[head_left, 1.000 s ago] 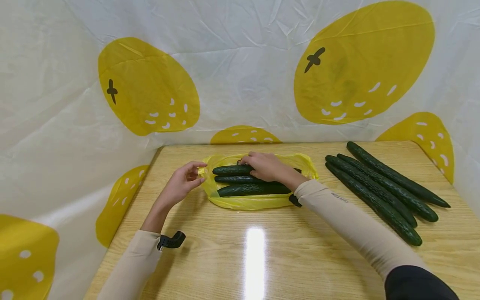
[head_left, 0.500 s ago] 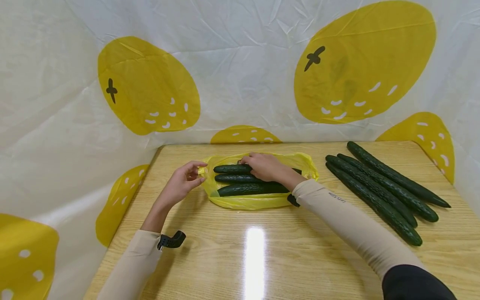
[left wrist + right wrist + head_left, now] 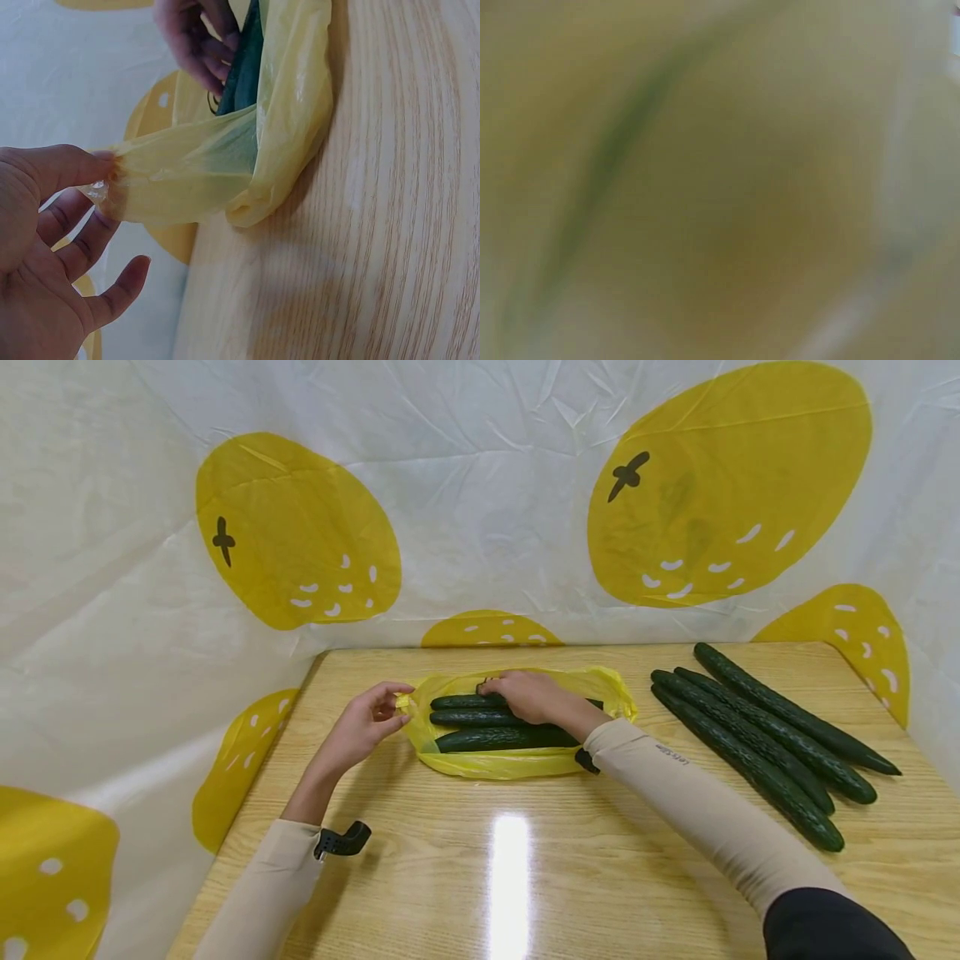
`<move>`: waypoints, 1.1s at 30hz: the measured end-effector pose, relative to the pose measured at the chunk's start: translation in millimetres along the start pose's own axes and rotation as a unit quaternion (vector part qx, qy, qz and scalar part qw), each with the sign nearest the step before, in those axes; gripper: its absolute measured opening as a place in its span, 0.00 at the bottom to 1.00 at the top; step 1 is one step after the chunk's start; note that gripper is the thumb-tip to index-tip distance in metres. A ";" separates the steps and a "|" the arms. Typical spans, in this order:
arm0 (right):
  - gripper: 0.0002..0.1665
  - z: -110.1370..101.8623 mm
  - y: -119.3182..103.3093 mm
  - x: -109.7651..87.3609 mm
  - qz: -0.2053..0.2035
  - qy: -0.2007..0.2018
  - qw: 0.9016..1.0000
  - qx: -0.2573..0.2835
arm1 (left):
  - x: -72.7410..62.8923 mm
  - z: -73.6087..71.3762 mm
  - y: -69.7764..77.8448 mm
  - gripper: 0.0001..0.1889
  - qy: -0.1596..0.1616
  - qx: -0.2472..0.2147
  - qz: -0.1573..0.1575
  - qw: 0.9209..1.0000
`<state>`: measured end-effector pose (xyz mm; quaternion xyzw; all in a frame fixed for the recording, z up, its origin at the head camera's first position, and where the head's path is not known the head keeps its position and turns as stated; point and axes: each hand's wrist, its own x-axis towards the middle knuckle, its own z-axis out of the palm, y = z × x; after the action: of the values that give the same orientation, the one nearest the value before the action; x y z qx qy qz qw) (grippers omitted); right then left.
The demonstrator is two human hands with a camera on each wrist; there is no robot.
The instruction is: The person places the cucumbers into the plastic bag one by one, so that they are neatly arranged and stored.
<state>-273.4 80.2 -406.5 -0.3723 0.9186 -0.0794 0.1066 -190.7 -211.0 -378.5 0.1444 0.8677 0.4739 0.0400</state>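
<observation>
A thin yellow plastic bag (image 3: pixel 487 766) lies spread on the table, its mouth facing up. Three dark green cucumbers lie side by side in it: a back one (image 3: pixel 452 702), a middle one (image 3: pixel 465 717) and a front one (image 3: pixel 502 740). At the bag's left end my left hand (image 3: pixel 354 728) pinches a gathered corner between thumb and forefinger, pulling the film (image 3: pixel 180 176) taut. My right hand (image 3: pixel 536 696) reaches over from the right and grips the back cucumber, covering its middle. Only blurred yellow film (image 3: pixel 765 225) and a green streak fill the right wrist view.
Several more cucumbers (image 3: pixel 757 747) lie slanted on the wooden table (image 3: pixel 420 860) at the right. A white sheet (image 3: pixel 480 527) with yellow fruit prints hangs behind the table and along its left side. Black wrist mounts (image 3: pixel 345 840) sit on the arms.
The back cucumber has slid slightly to the right and nearer the middle one, with my right hand shifting along. My left hand has stayed at the bag's corner.
</observation>
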 end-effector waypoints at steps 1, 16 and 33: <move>0.30 0.1 1.0 -0.1 -0.004 -0.001 1.000 0.001 | 0.1 0.0 -0.1 0.22 -0.001 0.000 -0.001 1.000; 0.30 -6.2 13.3 -8.7 0.021 0.002 1.000 0.011 | -1.5 -1.2 5.5 0.22 -0.001 0.000 -0.003 1.000; 0.24 -35.5 20.1 -57.5 0.009 0.021 1.000 0.008 | -2.6 -2.3 8.0 0.22 -0.005 0.005 -0.006 1.000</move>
<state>-255.7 137.1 -368.9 -0.3615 0.9232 -0.0938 0.0906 -187.0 -209.6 -370.7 0.1418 0.8707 0.4686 0.0469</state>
